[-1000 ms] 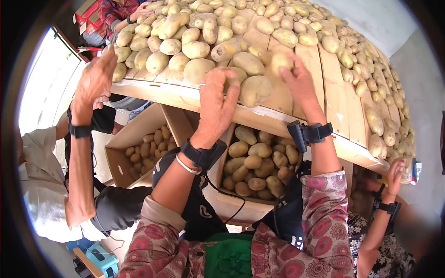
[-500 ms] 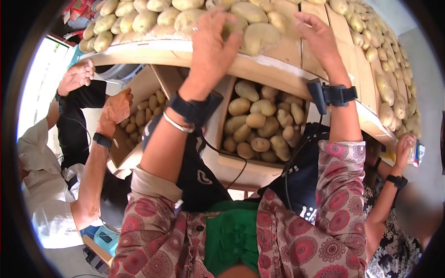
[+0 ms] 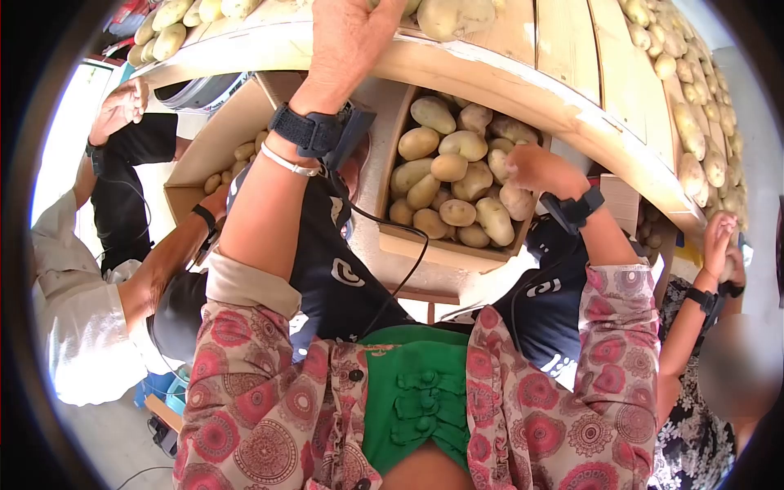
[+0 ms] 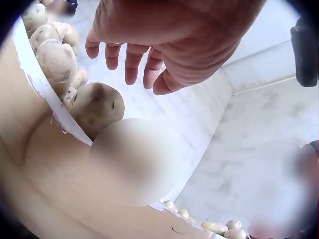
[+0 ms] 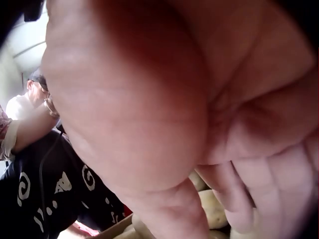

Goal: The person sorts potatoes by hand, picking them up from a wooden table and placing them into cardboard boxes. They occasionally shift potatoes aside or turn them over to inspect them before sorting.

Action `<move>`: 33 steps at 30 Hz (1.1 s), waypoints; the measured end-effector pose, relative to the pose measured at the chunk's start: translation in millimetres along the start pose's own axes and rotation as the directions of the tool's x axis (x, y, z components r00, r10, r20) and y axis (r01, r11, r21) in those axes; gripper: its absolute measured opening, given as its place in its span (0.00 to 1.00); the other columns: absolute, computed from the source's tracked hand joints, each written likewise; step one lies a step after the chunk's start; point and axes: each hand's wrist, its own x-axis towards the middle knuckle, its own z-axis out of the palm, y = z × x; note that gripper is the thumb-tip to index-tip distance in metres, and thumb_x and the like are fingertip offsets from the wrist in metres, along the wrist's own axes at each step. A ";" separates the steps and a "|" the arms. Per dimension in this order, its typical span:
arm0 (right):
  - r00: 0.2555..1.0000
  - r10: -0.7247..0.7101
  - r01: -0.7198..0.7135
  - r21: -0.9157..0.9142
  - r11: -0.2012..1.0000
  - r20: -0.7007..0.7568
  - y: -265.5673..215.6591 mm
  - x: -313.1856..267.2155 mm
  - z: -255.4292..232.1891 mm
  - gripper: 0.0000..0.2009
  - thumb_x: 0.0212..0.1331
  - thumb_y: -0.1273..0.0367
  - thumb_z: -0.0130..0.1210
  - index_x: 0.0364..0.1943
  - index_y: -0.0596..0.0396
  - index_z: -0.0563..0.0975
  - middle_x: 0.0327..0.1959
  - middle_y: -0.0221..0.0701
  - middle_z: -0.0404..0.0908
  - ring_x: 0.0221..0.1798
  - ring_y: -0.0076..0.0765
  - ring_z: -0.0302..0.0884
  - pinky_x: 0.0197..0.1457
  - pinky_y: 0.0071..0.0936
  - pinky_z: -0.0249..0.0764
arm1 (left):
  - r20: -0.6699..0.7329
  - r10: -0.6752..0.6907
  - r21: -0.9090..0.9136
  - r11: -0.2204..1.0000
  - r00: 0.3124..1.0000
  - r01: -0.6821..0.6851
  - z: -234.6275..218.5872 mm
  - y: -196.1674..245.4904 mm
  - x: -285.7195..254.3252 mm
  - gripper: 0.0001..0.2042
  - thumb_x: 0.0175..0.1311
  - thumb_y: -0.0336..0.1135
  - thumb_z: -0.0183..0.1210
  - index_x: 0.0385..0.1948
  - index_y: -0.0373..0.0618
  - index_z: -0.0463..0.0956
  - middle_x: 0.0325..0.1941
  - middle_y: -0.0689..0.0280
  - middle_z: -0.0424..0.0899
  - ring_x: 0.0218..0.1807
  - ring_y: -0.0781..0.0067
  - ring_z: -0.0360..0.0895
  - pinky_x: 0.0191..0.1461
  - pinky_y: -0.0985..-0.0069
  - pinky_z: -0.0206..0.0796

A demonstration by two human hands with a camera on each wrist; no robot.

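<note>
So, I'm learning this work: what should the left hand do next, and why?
Probably move the left hand toward the nearby potato by the edge of the table: the hand looks empty, and a gap shows between it and that potato.

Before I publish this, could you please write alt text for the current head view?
A person's right hand is over a cardboard box of potatoes; the left hand is at the edge of a plank table bearing more potatoes.
</note>
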 end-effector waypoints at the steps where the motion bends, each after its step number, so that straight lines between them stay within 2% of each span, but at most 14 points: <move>1: 1.000 -0.001 0.001 -0.004 1.000 -0.001 2.9 1.9 4.9 0.14 0.44 0.68 0.61 0.36 0.60 0.76 0.34 0.46 0.79 0.38 0.52 0.78 0.40 0.40 0.73 | -0.005 0.001 0.001 1.000 1.000 -0.001 -1.2 -2.2 1.5 0.08 0.58 0.29 0.54 0.38 0.39 0.72 0.35 0.59 0.77 0.41 0.64 0.73 0.48 0.71 0.63; 4: 0.985 0.054 -0.052 -0.020 0.998 0.162 4.9 -3.7 23.3 0.18 0.38 0.67 0.63 0.37 0.59 0.75 0.34 0.46 0.79 0.37 0.54 0.78 0.39 0.41 0.73 | 0.053 -0.043 -0.083 0.995 0.998 0.047 -5.4 -3.8 0.1 0.08 0.59 0.29 0.54 0.38 0.39 0.72 0.35 0.59 0.77 0.42 0.62 0.73 0.50 0.70 0.63; 6: 0.965 0.143 -0.121 -0.113 0.986 0.219 8.5 -4.4 43.8 0.21 0.33 0.66 0.64 0.37 0.56 0.75 0.33 0.45 0.79 0.38 0.54 0.77 0.40 0.42 0.73 | 0.167 -0.271 -0.089 0.953 0.948 0.288 -13.3 2.0 3.1 0.09 0.60 0.31 0.55 0.41 0.40 0.72 0.42 0.55 0.76 0.45 0.57 0.73 0.51 0.67 0.63; 10: 0.985 -0.154 0.130 -0.263 0.956 -0.073 25.2 -6.3 84.4 0.17 0.29 0.69 0.61 0.31 0.53 0.74 0.28 0.40 0.76 0.38 0.49 0.76 0.39 0.43 0.73 | -0.023 -0.069 0.025 0.997 0.997 0.069 -8.1 -24.5 -1.6 0.08 0.59 0.26 0.57 0.40 0.42 0.75 0.44 0.63 0.81 0.50 0.70 0.76 0.57 0.75 0.63; 11: 0.991 -0.123 0.103 -0.281 0.954 -0.053 27.7 -3.5 88.1 0.17 0.29 0.69 0.61 0.32 0.53 0.75 0.29 0.39 0.77 0.37 0.49 0.76 0.39 0.42 0.73 | -0.047 -0.074 -0.053 0.996 0.996 0.071 -7.1 -24.3 0.0 0.08 0.54 0.27 0.58 0.36 0.42 0.75 0.43 0.57 0.79 0.49 0.54 0.74 0.55 0.66 0.64; 14: 0.990 -0.002 0.049 -0.326 0.944 0.142 -4.7 -9.0 40.5 0.13 0.36 0.75 0.57 0.33 0.55 0.79 0.31 0.43 0.79 0.38 0.51 0.79 0.40 0.41 0.76 | -0.050 -0.052 -0.027 0.998 0.997 0.051 -10.0 -19.8 3.3 0.09 0.53 0.26 0.58 0.37 0.41 0.75 0.44 0.56 0.79 0.50 0.53 0.73 0.57 0.65 0.62; 16: 0.992 -0.110 0.106 -0.080 0.991 -0.054 -17.6 -19.8 13.7 0.16 0.37 0.73 0.60 0.37 0.53 0.78 0.32 0.42 0.79 0.41 0.51 0.78 0.44 0.41 0.75 | -0.022 -0.080 0.004 0.997 0.997 0.080 -9.3 -17.8 3.8 0.09 0.53 0.25 0.58 0.37 0.41 0.75 0.45 0.54 0.78 0.51 0.51 0.72 0.58 0.64 0.61; 18: 0.978 -0.144 0.120 0.159 0.980 0.150 -53.5 -31.2 -58.4 0.21 0.37 0.68 0.65 0.41 0.52 0.76 0.35 0.41 0.79 0.44 0.50 0.77 0.47 0.38 0.73 | -0.036 -0.073 0.003 0.997 0.997 0.073 -8.9 -15.0 3.5 0.10 0.52 0.25 0.58 0.37 0.41 0.74 0.46 0.54 0.78 0.51 0.51 0.72 0.58 0.63 0.60; 20: 0.960 -0.273 0.279 0.284 0.917 -0.062 -55.9 -47.8 -99.0 0.26 0.37 0.64 0.69 0.45 0.52 0.73 0.38 0.36 0.77 0.46 0.40 0.76 0.47 0.32 0.72 | -0.039 -0.054 -0.006 0.999 0.998 0.054 -7.7 -16.2 6.5 0.10 0.52 0.25 0.58 0.37 0.41 0.74 0.46 0.54 0.78 0.52 0.50 0.72 0.58 0.63 0.60; 21: 0.951 -0.278 0.304 0.578 0.758 -0.135 -54.6 -58.2 -119.9 0.26 0.40 0.68 0.69 0.47 0.51 0.72 0.42 0.29 0.74 0.47 0.27 0.73 0.47 0.25 0.71 | -0.028 -0.055 0.007 0.998 0.998 0.055 -6.0 -17.7 5.3 0.10 0.52 0.25 0.58 0.37 0.41 0.74 0.46 0.54 0.78 0.52 0.49 0.71 0.58 0.63 0.60; 23: 0.954 -0.081 0.286 0.787 0.547 -0.290 -42.7 -73.2 -138.8 0.24 0.46 0.73 0.65 0.50 0.49 0.69 0.42 0.22 0.72 0.47 0.19 0.70 0.48 0.19 0.70 | -0.017 -0.058 0.012 0.998 0.998 0.058 -0.3 -14.9 3.2 0.10 0.51 0.25 0.58 0.37 0.41 0.74 0.47 0.54 0.78 0.52 0.49 0.71 0.58 0.63 0.60; 25: 0.865 0.069 0.370 0.723 0.584 -0.498 -38.1 -73.8 -153.1 0.20 0.55 0.69 0.58 0.52 0.50 0.66 0.37 0.25 0.72 0.42 0.22 0.71 0.44 0.22 0.70 | -0.012 -0.101 -0.001 0.995 0.995 0.101 1.8 -11.1 2.4 0.11 0.51 0.25 0.58 0.37 0.41 0.74 0.48 0.55 0.77 0.53 0.49 0.71 0.58 0.63 0.59; 30: 0.812 0.243 -0.013 0.399 0.917 -0.531 -59.0 -54.6 -166.6 0.22 0.58 0.60 0.55 0.54 0.54 0.64 0.31 0.33 0.73 0.40 0.30 0.72 0.48 0.26 0.68 | 0.038 -0.104 0.045 0.994 0.994 0.103 9.5 -5.3 2.3 0.11 0.55 0.24 0.58 0.40 0.44 0.74 0.52 0.58 0.77 0.56 0.57 0.71 0.61 0.67 0.60; 33: 0.791 0.229 0.136 0.529 0.838 -0.567 -69.5 -17.1 -155.2 0.23 0.60 0.57 0.53 0.54 0.55 0.66 0.36 0.41 0.77 0.44 0.36 0.75 0.51 0.29 0.68 | 0.065 -0.089 0.067 0.994 0.994 0.084 8.8 -4.8 4.5 0.11 0.55 0.24 0.58 0.40 0.43 0.74 0.52 0.58 0.77 0.56 0.56 0.71 0.61 0.67 0.60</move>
